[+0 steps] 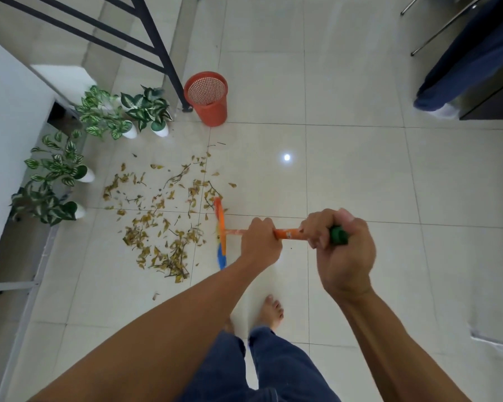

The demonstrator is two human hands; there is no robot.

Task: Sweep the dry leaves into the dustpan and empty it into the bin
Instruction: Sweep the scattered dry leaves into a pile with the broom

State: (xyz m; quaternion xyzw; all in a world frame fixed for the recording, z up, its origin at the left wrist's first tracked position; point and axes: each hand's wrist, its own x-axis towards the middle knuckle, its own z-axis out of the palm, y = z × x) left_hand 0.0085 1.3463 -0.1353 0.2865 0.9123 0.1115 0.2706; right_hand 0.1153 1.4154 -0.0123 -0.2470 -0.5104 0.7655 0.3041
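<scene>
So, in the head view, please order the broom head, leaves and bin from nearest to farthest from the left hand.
1. Broom head, just left of the left hand.
2. Leaves, further left, scattered.
3. Bin, farthest, up ahead.

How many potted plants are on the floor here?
4 potted plants: two side by side just left of the red bin, a third nearer the person, the fourth nearest still. Foliage may hide another pot.

I am standing barefoot in a home: glossy pale floor tiles (355,184), green variegated potted plants (145,111) along the floor's left edge, an orange plastic mesh bin (206,97).
</scene>
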